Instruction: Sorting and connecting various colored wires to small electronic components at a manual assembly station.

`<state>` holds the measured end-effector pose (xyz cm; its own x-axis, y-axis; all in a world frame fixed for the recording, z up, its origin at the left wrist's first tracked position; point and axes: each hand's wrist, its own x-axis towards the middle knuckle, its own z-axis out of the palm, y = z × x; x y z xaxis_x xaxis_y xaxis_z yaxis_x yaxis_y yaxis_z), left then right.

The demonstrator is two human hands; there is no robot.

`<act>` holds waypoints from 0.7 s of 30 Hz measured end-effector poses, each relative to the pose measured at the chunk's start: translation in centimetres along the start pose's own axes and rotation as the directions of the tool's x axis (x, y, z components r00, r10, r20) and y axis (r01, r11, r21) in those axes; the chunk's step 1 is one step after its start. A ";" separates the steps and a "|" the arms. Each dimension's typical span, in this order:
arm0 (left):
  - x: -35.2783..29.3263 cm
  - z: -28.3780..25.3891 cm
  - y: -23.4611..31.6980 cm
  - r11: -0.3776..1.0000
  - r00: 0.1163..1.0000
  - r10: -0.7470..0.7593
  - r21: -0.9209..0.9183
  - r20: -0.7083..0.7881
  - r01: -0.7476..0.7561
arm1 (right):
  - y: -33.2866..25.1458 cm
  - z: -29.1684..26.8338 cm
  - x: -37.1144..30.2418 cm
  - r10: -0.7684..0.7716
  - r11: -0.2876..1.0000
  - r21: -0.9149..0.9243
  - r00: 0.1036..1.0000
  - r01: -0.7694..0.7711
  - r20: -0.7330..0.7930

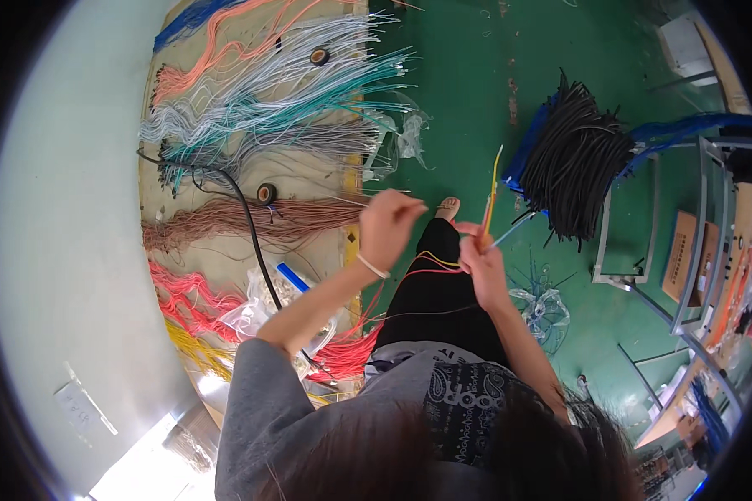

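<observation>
My right hand (483,265) is closed around a few thin wires (494,188), held above my right leg. Yellow and pinkish-red strands rise from the grip, and a light-blue one (514,230) sticks out to the right. Yellow and red lengths (436,260) hang from that hand across my black trousers. My left hand (386,232) is raised beside the table edge, its thumb and fingers pinched together. Whether anything lies in that pinch is too small to make out. The hands are apart.
The table (309,242) at left holds bundled wires: orange, white, teal wires (342,88), brown wires (309,213), red wires (347,355) and yellow. Tape rolls (266,194) and a black cable (246,213) lie among them. Right: black tubes (581,159), a metal frame (606,242), a carton (689,255).
</observation>
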<state>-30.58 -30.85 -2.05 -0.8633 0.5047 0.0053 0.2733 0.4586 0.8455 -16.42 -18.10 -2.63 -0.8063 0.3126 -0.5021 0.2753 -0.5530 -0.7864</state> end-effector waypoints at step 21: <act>19.3 -3.2 -10.8 0.794 0.943 0.273 0.508 0.190 -0.333 | 7.8 -22.9 7.4 0.118 0.683 0.641 0.813 0.350 -0.570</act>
<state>-51.51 -28.44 -9.36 -0.6588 0.7401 0.1349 0.7200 0.5682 0.3984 -8.26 -2.36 -20.72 -0.3251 0.6289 -0.7062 -0.4298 -0.7635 -0.4820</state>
